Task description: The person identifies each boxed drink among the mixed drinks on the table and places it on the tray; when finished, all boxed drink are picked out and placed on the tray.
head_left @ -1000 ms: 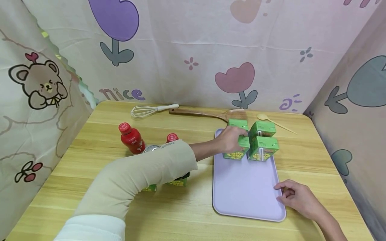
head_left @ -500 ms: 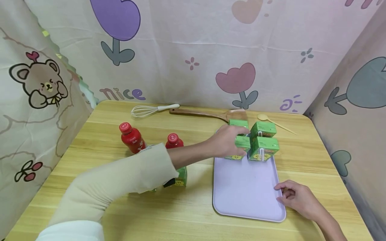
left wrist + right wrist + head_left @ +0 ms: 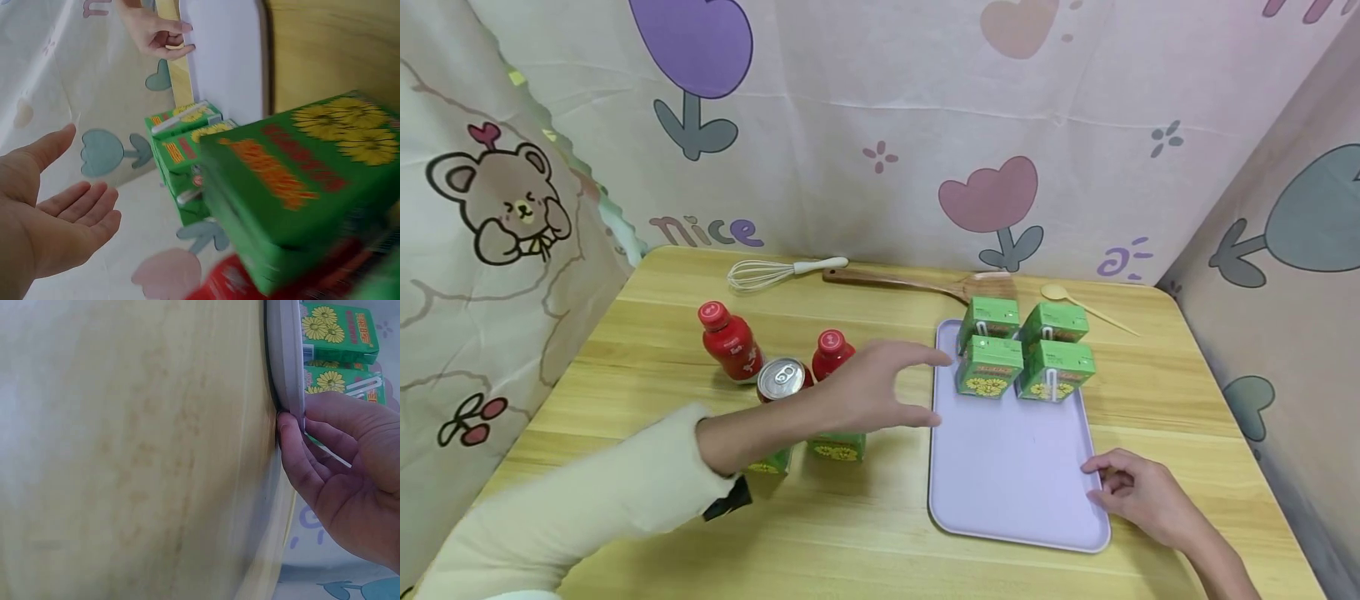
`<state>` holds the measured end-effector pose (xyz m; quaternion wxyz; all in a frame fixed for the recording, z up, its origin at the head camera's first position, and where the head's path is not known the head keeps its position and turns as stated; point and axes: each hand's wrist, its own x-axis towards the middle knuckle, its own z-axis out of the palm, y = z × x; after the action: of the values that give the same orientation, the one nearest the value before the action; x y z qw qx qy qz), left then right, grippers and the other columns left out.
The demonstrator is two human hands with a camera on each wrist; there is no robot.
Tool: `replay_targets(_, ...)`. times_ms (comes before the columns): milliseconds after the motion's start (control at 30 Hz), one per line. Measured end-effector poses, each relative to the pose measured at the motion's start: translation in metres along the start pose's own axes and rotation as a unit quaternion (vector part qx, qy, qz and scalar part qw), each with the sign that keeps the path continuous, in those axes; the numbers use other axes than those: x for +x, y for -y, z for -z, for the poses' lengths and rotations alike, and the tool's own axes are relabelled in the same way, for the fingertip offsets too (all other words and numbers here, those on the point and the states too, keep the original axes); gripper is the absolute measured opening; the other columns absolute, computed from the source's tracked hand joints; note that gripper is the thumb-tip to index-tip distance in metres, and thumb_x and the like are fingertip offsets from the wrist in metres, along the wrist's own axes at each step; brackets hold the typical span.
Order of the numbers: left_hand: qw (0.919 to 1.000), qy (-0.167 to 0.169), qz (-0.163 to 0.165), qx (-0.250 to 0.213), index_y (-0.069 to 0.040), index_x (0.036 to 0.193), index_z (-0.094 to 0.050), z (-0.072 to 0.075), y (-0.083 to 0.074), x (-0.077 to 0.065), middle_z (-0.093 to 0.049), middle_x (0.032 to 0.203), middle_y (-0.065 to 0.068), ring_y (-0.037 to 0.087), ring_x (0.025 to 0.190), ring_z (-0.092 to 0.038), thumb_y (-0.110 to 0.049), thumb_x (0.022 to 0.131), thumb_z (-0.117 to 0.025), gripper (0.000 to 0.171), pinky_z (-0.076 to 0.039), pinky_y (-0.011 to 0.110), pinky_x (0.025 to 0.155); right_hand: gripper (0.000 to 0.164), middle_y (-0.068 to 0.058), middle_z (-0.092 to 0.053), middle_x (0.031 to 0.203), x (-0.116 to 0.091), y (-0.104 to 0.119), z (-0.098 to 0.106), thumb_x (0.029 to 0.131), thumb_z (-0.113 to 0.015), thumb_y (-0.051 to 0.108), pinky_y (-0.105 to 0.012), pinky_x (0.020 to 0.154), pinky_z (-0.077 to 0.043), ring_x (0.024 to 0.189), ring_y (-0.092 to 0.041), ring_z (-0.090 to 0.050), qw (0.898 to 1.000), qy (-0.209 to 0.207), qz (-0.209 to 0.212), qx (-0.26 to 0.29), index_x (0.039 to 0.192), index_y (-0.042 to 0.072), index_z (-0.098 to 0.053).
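Note:
My left hand (image 3: 868, 387) hovers left of the lilac tray (image 3: 1018, 475), thumb and fingers spread with nothing between them. Green drink cartons with yellow flowers stand in two pairs at the tray's far end, among them a front left carton (image 3: 990, 367) and a front right carton (image 3: 1055, 371). At the tray's right edge, my right hand (image 3: 1142, 492) pinches the rim between thumb and fingers, which the right wrist view also shows. Beneath my left arm are a can (image 3: 782, 379), a red bottle (image 3: 832, 354) and a green carton (image 3: 838, 447), partly hidden. A carton (image 3: 300, 169) looms large in the left wrist view.
Another red bottle (image 3: 732, 346) stands farther left. Along the table's back lie a whisk (image 3: 763, 273), a wooden spatula (image 3: 910, 283) and a small yellow spoon (image 3: 1055, 292). A patterned cloth (image 3: 850, 125) hangs behind the table.
My left hand has let go of the front left carton on the tray and moved left, its fingers spreading. The right hand stays at the tray's edge.

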<state>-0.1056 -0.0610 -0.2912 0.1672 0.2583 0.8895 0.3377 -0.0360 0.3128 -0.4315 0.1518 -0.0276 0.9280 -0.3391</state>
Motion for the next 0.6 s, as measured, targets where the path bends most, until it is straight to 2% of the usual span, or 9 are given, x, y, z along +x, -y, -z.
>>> replay_targets(133, 0.9994, -0.032, -0.004, -0.011, -0.023, 0.129, -0.058, 0.005, 0.016, -0.02, -0.059, 0.131, -0.01, 0.012, 0.125, -0.052, -0.031, 0.075, -0.08, 0.059, -0.043, 0.038, 0.104, 0.027, -0.004, -0.06, 0.08, 0.0, 0.0, 0.0, 0.076, -0.074, 0.002, -0.02, 0.058, -0.048, 0.068, 0.0, -0.052, 1.0, 0.001, 0.0, -0.003, 0.102, 0.005, -0.066)
replay_targets(200, 0.9988, -0.043, -0.009, -0.023, -0.024, 0.127, -0.059, 0.007, 0.022, -0.028, -0.062, 0.126, -0.01, 0.015, 0.107, -0.06, -0.031, 0.074, -0.081, 0.058, -0.05, 0.038, 0.093, 0.027, -0.004, -0.06, 0.08, 0.0, 0.001, 0.001, 0.075, -0.074, 0.002, -0.02, 0.058, -0.048, 0.067, 0.0, -0.051, 1.0, 0.0, 0.0, -0.004, 0.101, 0.005, -0.066)
replay_targets(267, 0.9981, -0.05, -0.014, -0.031, -0.025, 0.126, -0.06, 0.009, 0.029, -0.035, -0.064, 0.118, -0.009, 0.017, 0.097, -0.061, -0.033, 0.074, -0.081, 0.056, -0.052, 0.037, 0.085, 0.028, -0.004, -0.06, 0.08, 0.0, 0.001, 0.001, 0.075, -0.075, 0.002, -0.02, 0.058, -0.048, 0.067, 0.0, -0.051, 1.0, 0.0, -0.001, -0.006, 0.102, 0.005, -0.066)
replay_targets(367, 0.9972, -0.064, -0.013, -0.037, -0.024, 0.124, -0.062, 0.01, 0.04, -0.045, -0.066, 0.115, -0.008, 0.018, 0.095, -0.061, -0.033, 0.074, -0.081, 0.054, -0.052, 0.039, 0.084, 0.028, -0.004, -0.061, 0.08, 0.0, 0.001, 0.001, 0.076, -0.075, 0.003, -0.02, 0.058, -0.048, 0.068, 0.0, -0.052, 1.0, 0.0, -0.001, -0.006, 0.102, 0.005, -0.066)
replay_targets(467, 0.9969, -0.071, -0.001, -0.034, -0.023, 0.122, -0.063, 0.01, 0.051, -0.052, -0.065, 0.121, -0.008, 0.018, 0.114, -0.058, -0.033, 0.074, -0.08, 0.052, -0.048, 0.046, 0.096, 0.028, -0.004, -0.061, 0.081, 0.0, 0.001, 0.001, 0.075, -0.075, 0.003, -0.02, 0.058, -0.048, 0.068, 0.0, -0.052, 1.0, 0.0, -0.002, -0.005, 0.102, 0.005, -0.066)
replay_targets(600, 0.997, -0.067, 0.017, -0.034, -0.022, 0.12, -0.065, 0.008, 0.065, -0.059, -0.067, 0.119, -0.007, 0.02, 0.11, -0.059, -0.031, 0.073, -0.081, 0.05, -0.049, 0.043, 0.091, 0.028, -0.004, -0.061, 0.081, 0.0, 0.0, 0.0, 0.075, -0.075, 0.003, -0.02, 0.058, -0.048, 0.068, 0.0, -0.052, 1.0, -0.001, -0.002, -0.006, 0.102, 0.005, -0.066)
